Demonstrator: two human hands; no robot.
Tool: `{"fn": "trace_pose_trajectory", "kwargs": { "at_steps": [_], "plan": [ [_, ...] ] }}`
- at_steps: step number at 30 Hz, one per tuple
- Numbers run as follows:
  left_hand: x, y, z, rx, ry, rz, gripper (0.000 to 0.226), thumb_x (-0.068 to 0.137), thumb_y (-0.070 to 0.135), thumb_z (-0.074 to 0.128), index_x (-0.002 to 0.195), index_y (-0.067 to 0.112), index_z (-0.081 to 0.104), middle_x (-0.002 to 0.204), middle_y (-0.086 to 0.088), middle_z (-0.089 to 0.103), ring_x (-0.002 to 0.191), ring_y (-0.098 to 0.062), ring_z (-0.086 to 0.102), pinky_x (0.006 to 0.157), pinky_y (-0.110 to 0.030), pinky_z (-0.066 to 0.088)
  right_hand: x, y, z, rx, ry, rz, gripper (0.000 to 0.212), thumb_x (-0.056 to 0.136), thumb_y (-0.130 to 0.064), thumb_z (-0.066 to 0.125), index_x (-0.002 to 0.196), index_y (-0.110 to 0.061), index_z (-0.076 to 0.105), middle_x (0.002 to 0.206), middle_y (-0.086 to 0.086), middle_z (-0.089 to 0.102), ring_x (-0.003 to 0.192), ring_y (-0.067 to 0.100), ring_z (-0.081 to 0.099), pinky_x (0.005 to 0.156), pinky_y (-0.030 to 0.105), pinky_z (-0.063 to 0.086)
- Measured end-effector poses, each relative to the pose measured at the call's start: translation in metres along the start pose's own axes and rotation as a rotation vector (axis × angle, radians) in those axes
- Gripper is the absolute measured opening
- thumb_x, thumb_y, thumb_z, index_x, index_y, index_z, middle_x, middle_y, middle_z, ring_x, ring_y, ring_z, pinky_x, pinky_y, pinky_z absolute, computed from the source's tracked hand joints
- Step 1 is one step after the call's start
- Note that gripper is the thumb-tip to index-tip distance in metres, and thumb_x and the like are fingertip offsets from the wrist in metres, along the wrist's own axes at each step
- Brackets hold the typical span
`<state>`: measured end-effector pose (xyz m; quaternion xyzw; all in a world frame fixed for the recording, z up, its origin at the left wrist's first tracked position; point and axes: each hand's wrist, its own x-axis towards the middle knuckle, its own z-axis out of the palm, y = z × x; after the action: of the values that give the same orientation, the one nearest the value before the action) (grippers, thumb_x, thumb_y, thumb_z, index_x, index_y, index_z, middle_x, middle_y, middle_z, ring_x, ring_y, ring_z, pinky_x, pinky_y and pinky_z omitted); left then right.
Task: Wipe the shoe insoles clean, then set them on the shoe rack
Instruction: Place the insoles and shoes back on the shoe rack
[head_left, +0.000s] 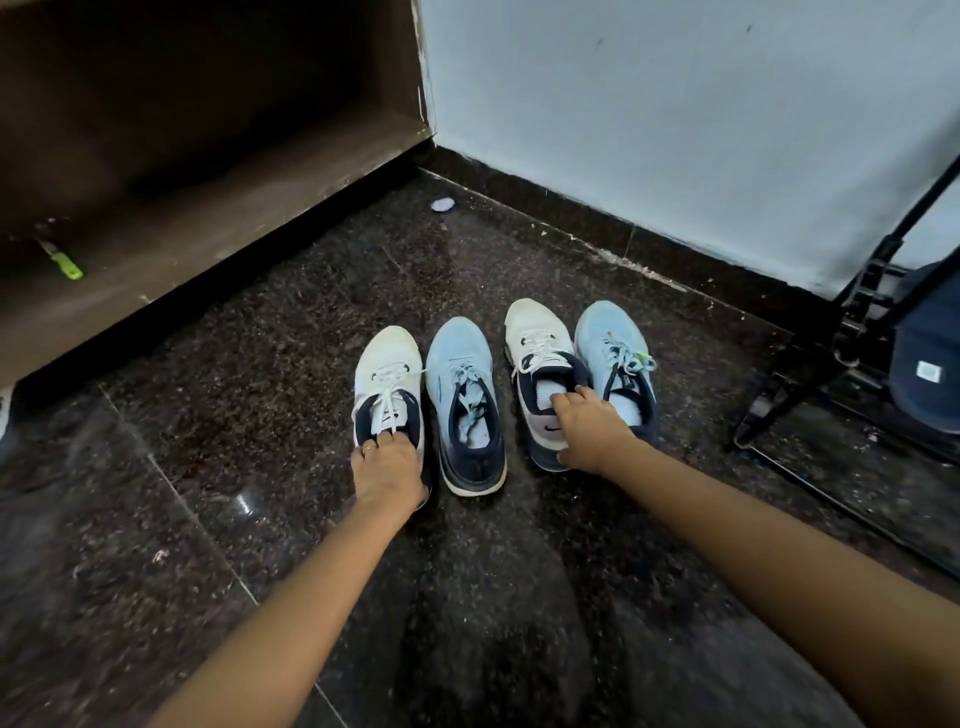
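Several sneakers stand in a row on the dark stone floor, toes pointing away from me. My left hand (387, 470) grips the heel collar of the left white shoe (388, 371), fingers curled into its opening. To its right lies a light blue shoe (462, 374) with a pale insole (475, 434) visible inside. My right hand (592, 428) grips the collar of the second white shoe (537, 343), fingertips reaching inside onto its pale insole (550, 389). Another light blue shoe (615, 343) stands at the far right, partly behind my right hand.
A brown wooden shelf unit (208, 218) with a green-handled tool (67, 265) runs along the left. A black metal rack (852, 332) holding a dark blue bag (924, 358) stands at the right. A pale wall (675, 130) lies behind; a white scrap (441, 204) is near the corner.
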<state>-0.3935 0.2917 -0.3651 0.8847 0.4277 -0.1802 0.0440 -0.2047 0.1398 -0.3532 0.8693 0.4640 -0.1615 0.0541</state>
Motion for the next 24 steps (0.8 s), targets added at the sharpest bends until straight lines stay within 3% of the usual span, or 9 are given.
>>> {"fn": "trace_pose_trajectory", "kwargs": {
  "at_steps": [5, 10, 15, 24],
  "plan": [
    [0.002, -0.001, 0.009, 0.067, 0.09, 0.004, 0.03, 0.098, 0.016, 0.049, 0.127, 0.01, 0.056, 0.125, -0.008, 0.055, 0.119, -0.024, 0.053, 0.103, -0.038, 0.042, 0.015, -0.009, 0.009, -0.047, 0.097, 0.048, 0.031, 0.088, -0.022, 0.054, 0.117, -0.01, 0.049, 0.118, 0.008, 0.058, 0.12, 0.027, 0.037, 0.095, 0.034, 0.035],
    [-0.001, -0.003, 0.009, -0.1, 0.173, 0.052, 0.032, 0.098, 0.024, 0.048, 0.124, 0.006, 0.051, 0.125, -0.01, 0.049, 0.12, -0.026, 0.048, 0.091, -0.042, 0.051, 0.013, -0.011, 0.011, 0.086, 0.186, 0.049, 0.025, 0.088, -0.012, 0.051, 0.111, -0.006, 0.053, 0.112, 0.013, 0.057, 0.11, 0.029, 0.046, 0.088, 0.036, 0.041],
    [-0.003, -0.001, -0.02, -0.068, 0.266, 0.06, 0.032, 0.099, 0.024, 0.046, 0.124, 0.005, 0.05, 0.124, -0.01, 0.047, 0.12, -0.027, 0.046, 0.084, -0.04, 0.053, 0.001, -0.015, -0.009, 0.237, 0.293, 0.05, 0.021, 0.088, -0.013, 0.054, 0.107, -0.004, 0.053, 0.109, 0.013, 0.057, 0.11, 0.027, 0.046, 0.083, 0.033, 0.041],
    [-0.032, 0.052, -0.133, -0.198, 0.381, 0.158, 0.031, 0.1, 0.028, 0.046, 0.119, 0.004, 0.053, 0.124, -0.013, 0.047, 0.123, -0.029, 0.044, 0.083, -0.044, 0.049, -0.045, -0.003, -0.11, 0.308, 0.442, 0.048, 0.018, 0.088, -0.009, 0.052, 0.105, -0.003, 0.052, 0.109, 0.014, 0.053, 0.11, 0.028, 0.043, 0.074, 0.03, 0.037]
  ]
}}
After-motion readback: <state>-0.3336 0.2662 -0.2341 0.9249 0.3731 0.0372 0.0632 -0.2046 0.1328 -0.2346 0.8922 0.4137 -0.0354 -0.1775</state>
